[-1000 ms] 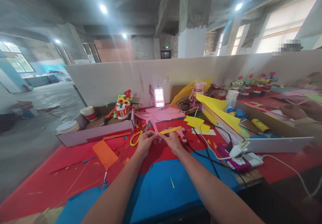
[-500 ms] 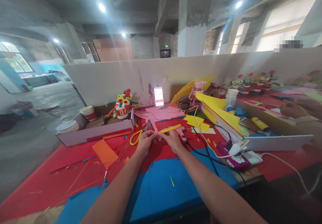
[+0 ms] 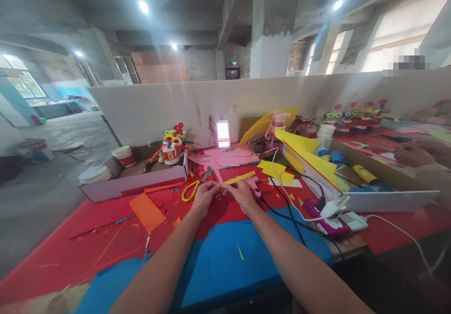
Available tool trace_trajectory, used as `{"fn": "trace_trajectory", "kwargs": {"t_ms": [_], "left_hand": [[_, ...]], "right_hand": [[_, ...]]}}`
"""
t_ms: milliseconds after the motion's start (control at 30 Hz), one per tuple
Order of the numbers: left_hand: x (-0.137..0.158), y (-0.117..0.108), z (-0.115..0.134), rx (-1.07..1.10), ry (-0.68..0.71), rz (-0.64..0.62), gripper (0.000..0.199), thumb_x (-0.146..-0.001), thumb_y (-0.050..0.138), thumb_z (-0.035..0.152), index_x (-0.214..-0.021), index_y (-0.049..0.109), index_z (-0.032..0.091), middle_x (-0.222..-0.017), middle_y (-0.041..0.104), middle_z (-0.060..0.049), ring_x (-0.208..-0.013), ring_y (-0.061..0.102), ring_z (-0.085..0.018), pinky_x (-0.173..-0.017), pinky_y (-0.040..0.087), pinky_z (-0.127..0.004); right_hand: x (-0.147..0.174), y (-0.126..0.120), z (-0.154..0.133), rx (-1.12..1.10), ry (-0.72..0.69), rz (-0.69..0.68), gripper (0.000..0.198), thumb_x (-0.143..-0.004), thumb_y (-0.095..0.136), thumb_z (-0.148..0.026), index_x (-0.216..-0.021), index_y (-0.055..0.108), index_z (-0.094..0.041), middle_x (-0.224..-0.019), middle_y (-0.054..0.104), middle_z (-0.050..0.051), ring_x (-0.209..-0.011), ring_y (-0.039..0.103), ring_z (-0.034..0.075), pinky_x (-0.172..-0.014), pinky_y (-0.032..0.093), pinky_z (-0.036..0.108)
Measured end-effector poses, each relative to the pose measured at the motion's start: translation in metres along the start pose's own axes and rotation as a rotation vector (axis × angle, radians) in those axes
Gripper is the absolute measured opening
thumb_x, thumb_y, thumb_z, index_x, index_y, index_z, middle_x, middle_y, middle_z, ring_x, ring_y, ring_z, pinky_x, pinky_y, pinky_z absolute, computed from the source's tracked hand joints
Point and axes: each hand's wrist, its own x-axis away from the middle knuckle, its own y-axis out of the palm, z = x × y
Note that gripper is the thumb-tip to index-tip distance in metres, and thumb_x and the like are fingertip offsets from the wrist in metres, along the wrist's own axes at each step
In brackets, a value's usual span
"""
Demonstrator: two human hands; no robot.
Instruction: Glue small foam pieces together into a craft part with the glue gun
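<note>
In the head view my left hand (image 3: 206,198) and my right hand (image 3: 243,196) meet fingertip to fingertip over the red table covering. A pink paper strip (image 3: 219,174) and a yellow paper strip (image 3: 241,178) come together where the fingers pinch. The pink one points away from me beside the left fingers. The yellow one slants right, above the right hand. Fingers hide the join between them. Left of my left hand lie yellow-handled scissors (image 3: 190,191). Just beyond my right hand is a pink glue gun (image 3: 254,188), partly covered.
An open box (image 3: 130,185) with paper-cup figures (image 3: 171,153) stands left. Another box (image 3: 387,202) holds coloured rolls at right. A purple power strip (image 3: 327,221) with trailing cables sits front right. Orange paper (image 3: 147,212) lies left. A co-worker's hand (image 3: 410,153) is far right.
The yellow strip's free end has tipped slightly upward. Both hands keep their pinch in nearly the same place, and the view has shifted a little.
</note>
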Motion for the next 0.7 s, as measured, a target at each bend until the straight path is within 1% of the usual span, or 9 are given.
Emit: {"fn": "trace_trajectory", "kwargs": {"t_ms": [67,133,233,333,433,533,700], "left_hand": [[0.0005,0.0011,0.0001,0.026,0.009,0.012,0.032,-0.063,0.079,0.040,-0.069,0.062,0.014,-0.052,0.060,0.001,-0.044,0.051,-0.008,-0.047,0.039,-0.021],[0.0006,0.0013,-0.0002,0.026,0.024,0.035,0.032,-0.062,0.079,0.039,-0.066,0.059,0.015,-0.049,0.057,0.003,-0.043,0.050,-0.008,-0.048,0.040,-0.021],[0.0001,-0.0003,-0.0008,-0.009,0.037,0.058,0.032,-0.061,0.080,0.037,-0.061,0.057,0.015,-0.048,0.057,0.002,-0.043,0.051,-0.009,-0.048,0.040,-0.021],[-0.0010,-0.0021,-0.0011,-0.028,0.038,0.065,0.031,-0.061,0.079,0.037,-0.060,0.057,0.015,-0.049,0.059,0.001,-0.044,0.051,-0.009,-0.048,0.040,-0.021],[-0.0017,-0.0021,-0.0011,-0.024,0.041,0.060,0.031,-0.061,0.079,0.038,-0.060,0.058,0.014,-0.049,0.059,0.001,-0.044,0.051,-0.009,-0.048,0.040,-0.021],[-0.0016,-0.0004,-0.0012,0.008,0.037,0.053,0.031,-0.063,0.077,0.041,-0.064,0.061,0.014,-0.049,0.059,0.001,-0.044,0.050,-0.009,-0.048,0.039,-0.021],[0.0002,0.0022,-0.0001,-0.009,0.003,0.039,0.033,-0.061,0.079,0.040,-0.067,0.063,0.013,-0.052,0.061,-0.001,-0.046,0.052,-0.009,-0.049,0.039,-0.021]], "right_hand": [[-0.0008,0.0002,0.0014,0.003,0.024,0.003,0.026,-0.059,0.075,-0.041,-0.061,0.066,-0.016,-0.056,0.065,0.001,-0.053,0.058,0.015,-0.056,0.046,0.026],[-0.0010,0.0002,0.0023,0.013,0.052,-0.020,0.027,-0.058,0.076,-0.041,-0.062,0.066,-0.016,-0.056,0.066,0.001,-0.052,0.058,0.015,-0.054,0.046,0.026],[-0.0004,0.0004,0.0027,0.002,0.099,-0.063,0.030,-0.056,0.079,-0.042,-0.063,0.067,-0.016,-0.057,0.067,0.001,-0.052,0.059,0.015,-0.055,0.046,0.026],[0.0003,0.0004,0.0029,-0.024,0.134,-0.092,0.032,-0.054,0.081,-0.043,-0.064,0.067,-0.016,-0.058,0.067,0.001,-0.053,0.059,0.014,-0.057,0.047,0.026],[0.0002,0.0002,0.0037,-0.021,0.123,-0.083,0.032,-0.055,0.080,-0.044,-0.063,0.067,-0.015,-0.058,0.067,0.001,-0.053,0.060,0.014,-0.056,0.047,0.026],[-0.0009,0.0001,0.0051,-0.029,0.101,-0.021,0.031,-0.056,0.079,-0.043,-0.064,0.067,-0.016,-0.059,0.067,0.002,-0.053,0.061,0.015,-0.057,0.048,0.027],[-0.0011,0.0000,0.0047,-0.035,0.016,-0.002,0.026,-0.059,0.077,-0.040,-0.064,0.066,-0.017,-0.059,0.067,0.001,-0.055,0.060,0.016,-0.058,0.049,0.028]]}}
